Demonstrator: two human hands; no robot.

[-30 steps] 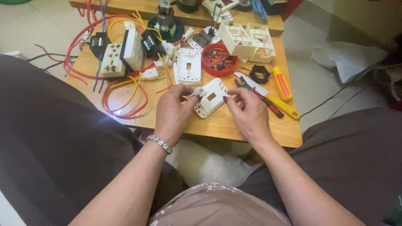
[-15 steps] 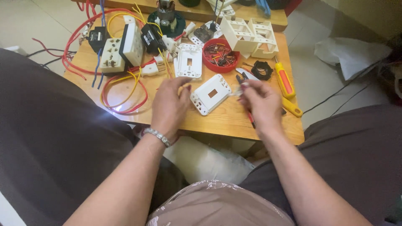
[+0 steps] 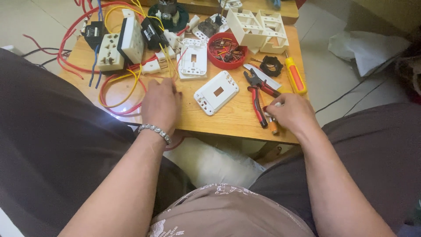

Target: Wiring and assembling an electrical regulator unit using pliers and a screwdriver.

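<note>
Right hand [image 3: 293, 115] has its grip pinched on a small orange tool [image 3: 273, 127]; left hand [image 3: 161, 105], grip released, rests on the table [image 3: 228, 118] at nine o'clock of the white plate [image 3: 216, 92].

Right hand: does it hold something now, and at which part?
The right hand closes its fingertips on a small orange-tipped tool at its upper end, beside the red-handled pliers. The left hand holds nothing.

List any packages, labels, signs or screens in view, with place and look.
No labels, signs or screens show.
Red round tub: far middle of the wooden table, open, holding small metal bits.
White plastic bag: crumpled on the floor, right of the table.
</note>
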